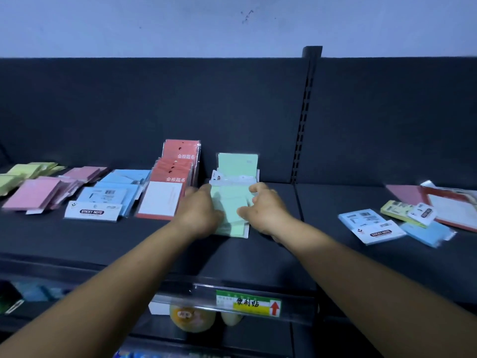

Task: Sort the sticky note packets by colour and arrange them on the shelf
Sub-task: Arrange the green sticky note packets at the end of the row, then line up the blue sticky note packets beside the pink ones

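Several green sticky note packets (232,205) lie in a pile on the dark shelf (103,239), with one green packet (238,162) leaning upright against the back panel. My left hand (200,211) grips the pile's left side. My right hand (262,209) grips its right side with curled fingers. To the left stand sorted groups: red packets (178,161), blue packets (121,187), pink packets (38,192) and yellow-green packets (23,174).
On the right shelf section lie unsorted packets: blue ones (371,226), a yellow one (402,211) and red ones (449,202). A slotted upright (304,120) divides the sections. A price label (249,303) hangs on the shelf's front rail; goods sit on the shelf below.
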Demonstrator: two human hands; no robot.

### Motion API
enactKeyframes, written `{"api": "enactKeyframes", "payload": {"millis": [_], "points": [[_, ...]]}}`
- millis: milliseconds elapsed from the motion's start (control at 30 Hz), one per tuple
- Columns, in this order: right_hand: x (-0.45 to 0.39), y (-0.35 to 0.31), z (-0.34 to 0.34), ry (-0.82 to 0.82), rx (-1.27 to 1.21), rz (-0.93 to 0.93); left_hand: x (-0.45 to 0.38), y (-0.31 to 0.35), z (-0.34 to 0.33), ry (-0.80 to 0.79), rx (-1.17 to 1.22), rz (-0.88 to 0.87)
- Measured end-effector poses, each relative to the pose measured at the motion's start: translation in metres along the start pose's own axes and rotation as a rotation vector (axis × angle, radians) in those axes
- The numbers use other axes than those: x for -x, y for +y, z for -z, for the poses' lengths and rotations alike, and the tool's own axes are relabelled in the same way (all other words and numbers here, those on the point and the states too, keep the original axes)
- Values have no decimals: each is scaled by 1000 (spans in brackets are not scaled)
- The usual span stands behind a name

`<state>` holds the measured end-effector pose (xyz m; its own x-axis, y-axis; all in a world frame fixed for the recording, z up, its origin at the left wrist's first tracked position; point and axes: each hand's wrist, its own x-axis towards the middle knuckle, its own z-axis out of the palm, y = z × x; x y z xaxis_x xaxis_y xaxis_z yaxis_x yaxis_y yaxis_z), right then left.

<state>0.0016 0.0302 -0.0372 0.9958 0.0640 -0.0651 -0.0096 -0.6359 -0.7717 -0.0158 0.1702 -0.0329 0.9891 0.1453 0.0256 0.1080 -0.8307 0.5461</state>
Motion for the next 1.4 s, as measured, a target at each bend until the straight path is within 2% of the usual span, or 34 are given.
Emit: {"api": "enactKeyframes", "payload": {"millis": [200, 400, 533, 700, 967, 1200, 1400], "points": [[5, 1, 14, 24, 177, 86, 1, 18, -5, 33, -85, -144], [20, 13, 49, 74, 357, 138, 1, 48, -21, 16, -209, -404], [33, 36, 80, 99, 512, 90, 6, 76, -40, -70, -294, -525], [50, 70, 118, 141, 572, -15, 13, 112, -69, -161, -314, -621], [66, 131, 183, 173, 563, -142, 28, 186, -115, -303, -310, -642], [64, 180, 228, 127, 589, -277, 24, 226, -154, -396, -475, -428], [59, 198, 245, 102, 601, -197, 28, 243, -164, -323, -450, -338]]}}
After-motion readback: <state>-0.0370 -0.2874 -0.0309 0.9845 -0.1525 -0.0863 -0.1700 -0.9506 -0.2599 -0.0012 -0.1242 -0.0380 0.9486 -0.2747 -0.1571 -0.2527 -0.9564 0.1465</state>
